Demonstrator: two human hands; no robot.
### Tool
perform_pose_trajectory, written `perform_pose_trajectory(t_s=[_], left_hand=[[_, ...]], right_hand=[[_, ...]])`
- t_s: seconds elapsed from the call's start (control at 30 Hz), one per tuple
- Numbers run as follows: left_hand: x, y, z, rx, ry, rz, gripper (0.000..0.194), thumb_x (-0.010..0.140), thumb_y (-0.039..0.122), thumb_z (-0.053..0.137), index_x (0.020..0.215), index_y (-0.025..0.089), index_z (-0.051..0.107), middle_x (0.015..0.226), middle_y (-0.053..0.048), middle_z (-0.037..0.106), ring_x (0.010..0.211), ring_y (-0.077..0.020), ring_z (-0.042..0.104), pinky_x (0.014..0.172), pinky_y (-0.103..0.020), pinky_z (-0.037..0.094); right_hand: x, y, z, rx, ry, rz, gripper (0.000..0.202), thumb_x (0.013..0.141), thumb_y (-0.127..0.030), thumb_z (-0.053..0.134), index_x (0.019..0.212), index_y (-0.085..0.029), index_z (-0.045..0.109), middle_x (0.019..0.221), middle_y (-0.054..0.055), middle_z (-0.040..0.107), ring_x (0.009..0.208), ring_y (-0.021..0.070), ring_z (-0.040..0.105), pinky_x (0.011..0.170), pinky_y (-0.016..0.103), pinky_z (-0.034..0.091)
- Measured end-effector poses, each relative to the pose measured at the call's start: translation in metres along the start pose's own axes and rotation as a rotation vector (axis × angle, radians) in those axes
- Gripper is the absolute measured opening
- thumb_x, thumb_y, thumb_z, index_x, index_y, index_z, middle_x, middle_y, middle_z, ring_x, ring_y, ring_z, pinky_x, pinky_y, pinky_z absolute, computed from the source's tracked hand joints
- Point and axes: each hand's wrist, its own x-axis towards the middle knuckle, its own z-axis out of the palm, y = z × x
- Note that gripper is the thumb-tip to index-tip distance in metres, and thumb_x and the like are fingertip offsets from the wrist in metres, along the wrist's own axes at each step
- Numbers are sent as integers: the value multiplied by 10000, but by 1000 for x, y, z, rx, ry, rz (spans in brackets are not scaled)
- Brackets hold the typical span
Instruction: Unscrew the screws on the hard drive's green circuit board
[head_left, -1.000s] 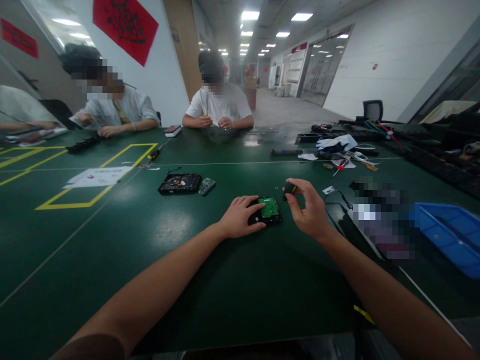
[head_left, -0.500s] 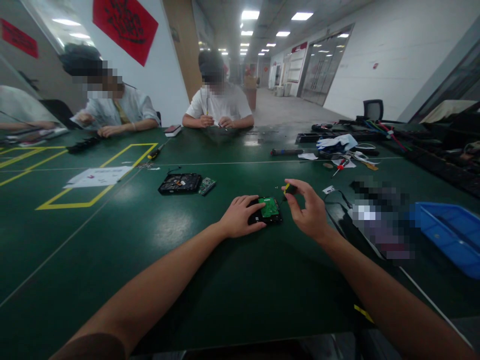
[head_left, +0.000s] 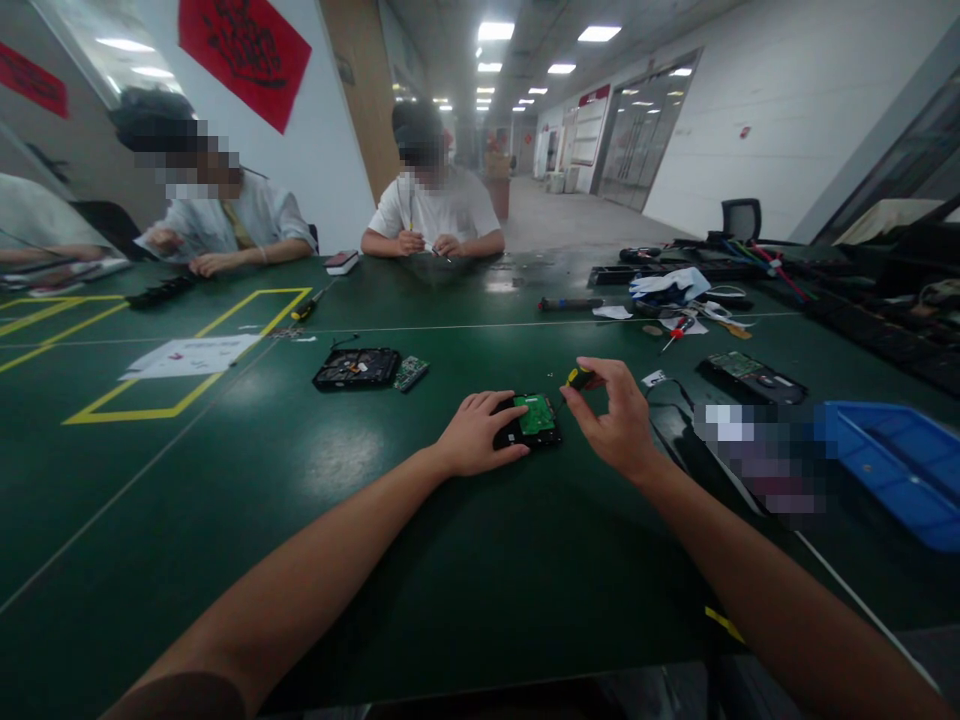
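My left hand rests over the left side of a hard drive, its fingers and thumb gripping the black casing. The drive lies on the green table with its green circuit board facing up. Just right of the drive, my right hand pinches a small screwdriver by its yellow and black handle. The handle is tilted, and its thin shaft slants down toward the drive's right edge. Whether the tip sits in a screw is too small to tell. Beyond the drive, tiny specks like screws lie on the table.
An opened hard drive and a loose circuit board lie to the left. On the right are another drive, a blue tray, and a red screwdriver. Two co-workers sit across the table, with part of another person at far left.
The screwdriver's handle leans more, and my right thumb and fingers have shifted around it. My left hand keeps its place on the hard drive. The view has swung slightly to the right.
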Motion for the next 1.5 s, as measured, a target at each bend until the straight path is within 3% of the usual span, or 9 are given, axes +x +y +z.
perform_pose_trajectory(t_s=[0.57, 0.77, 0.97, 1.13, 1.33, 1.5], left_hand=[[-1, 1, -2, -10, -5, 2, 723, 910, 670, 610, 1515, 285, 511, 1584, -129, 428, 1430, -372, 425, 1183, -584, 335], [0, 0, 0, -6, -6, -8, 727, 904, 672, 619, 1518, 299, 506, 1586, -123, 424, 1432, -371, 422, 1186, -588, 329], [0, 0, -1, -18, -6, -5, 725, 903, 662, 628, 1520, 300, 504, 1588, -121, 422, 1435, -375, 416, 1186, -594, 324], [0, 1, -1, -14, 0, -1, 727, 904, 667, 623, 1519, 300, 504, 1585, -122, 426, 1432, -371, 420, 1186, -586, 328], [0, 0, 0, -7, 4, 5, 728, 901, 667, 625, 1513, 291, 513, 1574, -130, 437, 1417, -370, 436, 1178, -583, 337], [0, 0, 0, -3, -6, -4, 731, 900, 681, 616, 1514, 298, 512, 1577, -124, 434, 1420, -369, 432, 1184, -585, 330]], right_hand=[[-2, -1, 1, 55, -42, 43, 490, 985, -200, 609, 1452, -284, 486, 1277, 106, 644, 996, 257, 675, 885, 477, 593], [0, -1, -1, 5, 4, -2, 448, 956, -216, 671, 1383, -297, 561, 1182, 93, 619, 966, 258, 653, 841, 472, 600], [-2, 0, 0, 48, -63, 41, 491, 994, -195, 573, 1468, -291, 485, 1331, 107, 630, 1067, 279, 669, 938, 519, 582], [-2, -2, 0, 16, -29, -10, 459, 963, -220, 652, 1402, -296, 537, 1204, 94, 644, 1019, 271, 656, 887, 494, 592], [-4, -3, 1, 41, -83, -5, 472, 994, -179, 585, 1445, -284, 496, 1292, 101, 648, 993, 252, 674, 904, 482, 581], [-1, -2, 0, 7, -23, -17, 467, 963, -221, 669, 1401, -303, 530, 1176, 86, 632, 975, 260, 647, 857, 480, 580]])
